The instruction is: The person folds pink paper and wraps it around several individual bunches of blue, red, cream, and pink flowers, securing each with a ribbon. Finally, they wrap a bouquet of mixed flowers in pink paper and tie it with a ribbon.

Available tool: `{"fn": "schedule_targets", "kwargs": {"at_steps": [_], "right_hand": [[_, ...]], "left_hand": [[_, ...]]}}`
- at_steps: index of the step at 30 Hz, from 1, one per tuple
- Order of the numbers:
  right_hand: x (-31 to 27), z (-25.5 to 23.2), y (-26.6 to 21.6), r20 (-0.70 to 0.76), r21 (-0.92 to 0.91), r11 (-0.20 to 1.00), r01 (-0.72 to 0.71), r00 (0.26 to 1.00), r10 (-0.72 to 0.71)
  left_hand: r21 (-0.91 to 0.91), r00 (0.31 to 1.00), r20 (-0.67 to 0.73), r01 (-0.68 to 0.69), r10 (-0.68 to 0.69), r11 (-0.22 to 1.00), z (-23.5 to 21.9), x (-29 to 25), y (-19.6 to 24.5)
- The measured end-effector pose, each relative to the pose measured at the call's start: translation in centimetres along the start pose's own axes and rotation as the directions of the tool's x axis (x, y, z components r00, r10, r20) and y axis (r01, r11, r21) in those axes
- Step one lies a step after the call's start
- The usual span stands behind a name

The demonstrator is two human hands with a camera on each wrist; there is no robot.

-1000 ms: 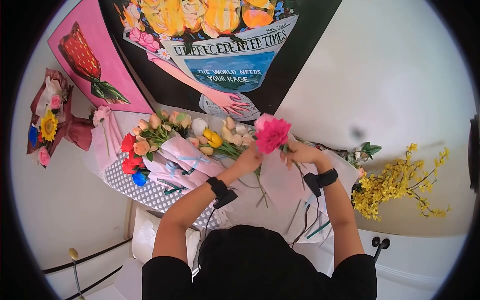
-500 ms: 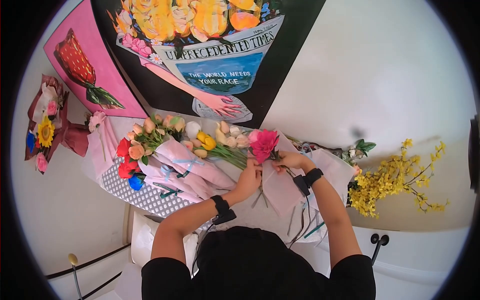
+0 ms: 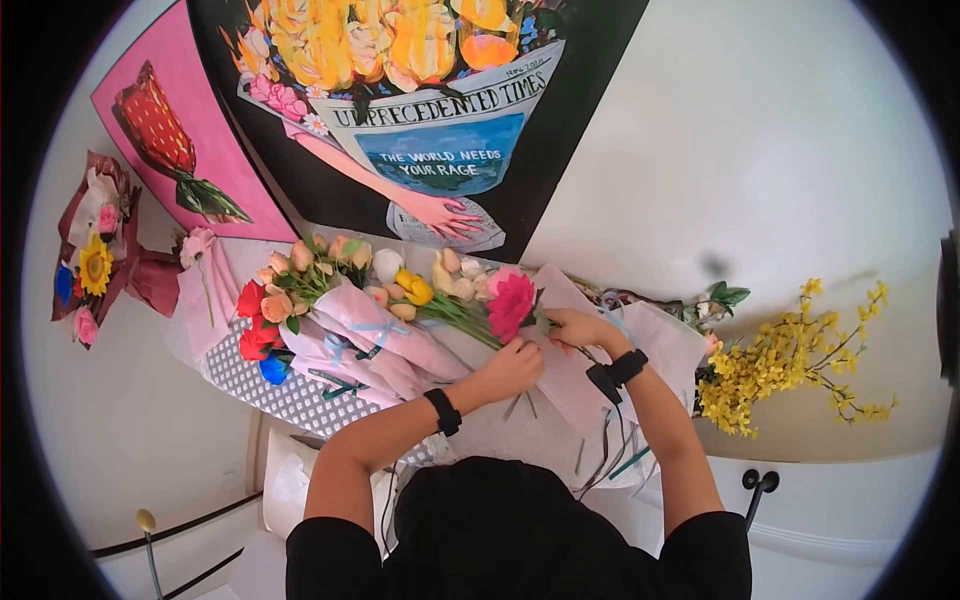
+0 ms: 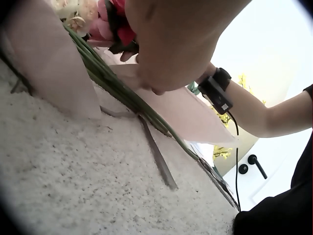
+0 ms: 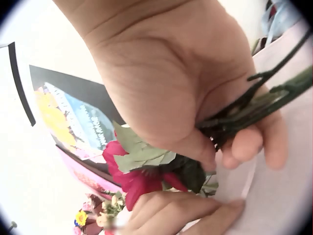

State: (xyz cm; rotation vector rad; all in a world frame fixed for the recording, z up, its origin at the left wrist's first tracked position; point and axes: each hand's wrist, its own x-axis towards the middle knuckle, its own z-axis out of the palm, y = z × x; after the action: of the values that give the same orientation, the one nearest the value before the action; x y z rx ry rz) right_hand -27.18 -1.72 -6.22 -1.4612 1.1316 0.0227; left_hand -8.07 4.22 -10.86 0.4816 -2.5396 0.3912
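Fingers (image 5: pixel 247 144) of the right hand (image 3: pixel 580 328) bend round the dark green, plastic-looking stem (image 5: pixel 261 112) of a big hot-pink flower (image 3: pixel 512 305), and the thumb presses on it too. The palm faces the right wrist view. The left hand (image 3: pixel 512 370) is just below the pink petals with its fingers bent; I cannot tell if they pinch anything. Both arms are bent at the elbows and reach over the tabletop (image 3: pixel 480 425). The big pink flower is between the two hands, with its head tipped toward the left-hand side.

Pale pink paper wraps (image 3: pixel 370 340) with light blue ribbons lie on the left side of the tabletop. Peach flowers (image 3: pixel 300 258) and red flowers (image 3: pixel 258 330) poke out at their tops. Farther left, a dark red paper wrap (image 3: pixel 150 280) holds a yellow sunflower (image 3: pixel 95 264) with blue and pink flowers. A flat pale pink sheet (image 3: pixel 570 385) lies under and near the hands.

The right wrist view shows pale green leaves (image 5: pixel 142 152) by the pink petals, and how the stem runs through the hand. The left wrist view shows long green stems (image 4: pixel 127 100) and a flat gray strip (image 4: pixel 157 154) on the speckled white top. Only the head view shows the yellow tulip (image 3: pixel 413 288) clearly.
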Motion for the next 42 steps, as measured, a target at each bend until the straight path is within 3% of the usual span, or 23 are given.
{"fn": "schedule_targets", "kwargs": {"at_steps": [2,3,5,7,8,10,11,13,14,16,20,21,23,25,27,29,32,33,34,35,37,40,42], "right_hand": [[-1.0,0.8,-2.0,-0.099,-0.268,0.961,-0.073,0.994,0.048],[-0.3,1.4,-0.9,-0.099,-0.264,0.962,-0.072,0.994,0.047],[1.7,3.0,2.4,-0.161,-0.737,0.663,0.128,0.92,-0.357],[2.1,4.4,3.0,-0.219,-0.738,0.669,0.093,0.904,-0.368],[2.1,4.9,2.8,-0.27,-0.737,0.674,0.06,0.887,-0.374],[1.9,5.4,2.5,-0.26,-0.751,0.655,0.081,0.876,-0.407],[1.7,5.6,2.4,-0.25,-0.766,0.635,0.099,0.864,-0.437],[1.8,6.1,3.0,-0.256,-0.761,0.634,0.135,0.836,-0.486],[1.6,6.2,3.0,-0.262,-0.758,0.63,0.17,0.805,-0.532],[0.9,6.0,2.9,-0.255,-0.743,0.622,0.248,0.754,-0.606],[-1.3,4.7,2.6,-0.315,-0.618,0.642,0.453,0.606,-0.731],[-1.5,4.4,3.3,-0.312,-0.619,0.641,0.454,0.607,-0.731],[-1.8,3.6,5.4,-0.413,-0.08,0.905,0.418,0.812,-0.412],[-2.4,2.3,6.5,-0.409,0.046,0.921,0.387,0.849,-0.336],[-2.8,1.4,7.2,-0.4,0.174,0.919,0.352,0.878,-0.261],[-2.9,1.0,8.0,-0.359,0.472,0.835,0.283,0.927,-0.111],[-2.5,1.1,8.7,-0.378,0.285,0.905,0.315,0.905,-0.195],[-2.4,1.0,8.6,-0.378,0.284,0.905,0.315,0.905,-0.196],[-2.2,0.9,8.6,-0.362,0.103,0.936,0.337,0.889,-0.28],[-2.2,0.9,8.3,-0.332,-0.08,0.932,0.353,0.872,-0.359],[-2.6,1.2,8.0,-0.322,-0.127,0.936,0.329,0.879,-0.352],[-3.6,1.6,7.3,-0.348,-0.129,0.952,0.279,0.886,-0.307],[-4.0,1.5,7.7,-0.38,-0.087,0.963,0.256,0.885,-0.269]], "left_hand": [[-0.002,0.999,0.041,0.032,-0.032,0.999,1.5,-1.3,0.3],[-0.013,0.99,0.135,0.052,-0.05,0.999,2.1,-2.1,0.4],[-0.022,0.972,0.23,0.065,-0.059,0.998,2.4,-2.9,0.9],[0.07,0.93,0.365,0.019,-0.043,0.997,1.2,-2.8,1.0],[0.073,0.93,0.366,0.016,-0.042,0.997,0.5,-2.5,0.8],[0.249,0.934,0.333,-0.221,0.131,0.943,-0.8,-2.1,0.9],[0.248,0.933,0.334,-0.223,0.133,0.943,-1.5,-1.7,0.6],[0.299,0.952,0.071,-0.305,0.298,0.904,-2.3,-0.8,-0.2],[0.299,0.951,0.069,-0.308,0.301,0.903,-2.2,-0.7,-0.1],[0.033,0.988,0.148,-0.058,0.052,0.998,-2.1,-0.6,0.0],[0.032,0.996,0.068,-0.058,0.056,0.998,-2.8,0.1,-1.3],[0.037,0.996,0.077,-0.058,0.055,0.998,-2.2,0.1,-1.6],[0.04,0.995,0.085,-0.057,0.053,0.998,-1.0,-0.3,-1.8],[-0.329,0.961,0.221,0.232,-0.164,0.915,-0.3,-0.8,-1.9],[-0.35,0.958,0.197,0.266,-0.207,0.898,-0.3,-0.3,-2.0],[-0.367,0.951,0.175,0.304,-0.256,0.879,-0.4,0.3,-2.0],[-0.287,0.913,0.323,0.345,-0.249,0.894,-0.4,1.6,-2.4],[-0.247,0.976,0.136,0.201,-0.172,0.948,-0.2,2.0,-2.7],[-0.178,0.996,-0.049,0.063,-0.073,0.982,-0.1,2.1,-2.9],[-0.178,0.996,-0.05,0.063,-0.073,0.982,0.3,2.0,-2.8],[-0.261,0.958,0.267,0.178,-0.106,0.949,1.0,1.7,-2.8],[-0.376,0.905,0.356,0.365,-0.231,0.852,2.2,1.4,-3.0],[-0.39,0.903,0.328,0.396,-0.277,0.831,2.3,1.4,-3.2]]}}
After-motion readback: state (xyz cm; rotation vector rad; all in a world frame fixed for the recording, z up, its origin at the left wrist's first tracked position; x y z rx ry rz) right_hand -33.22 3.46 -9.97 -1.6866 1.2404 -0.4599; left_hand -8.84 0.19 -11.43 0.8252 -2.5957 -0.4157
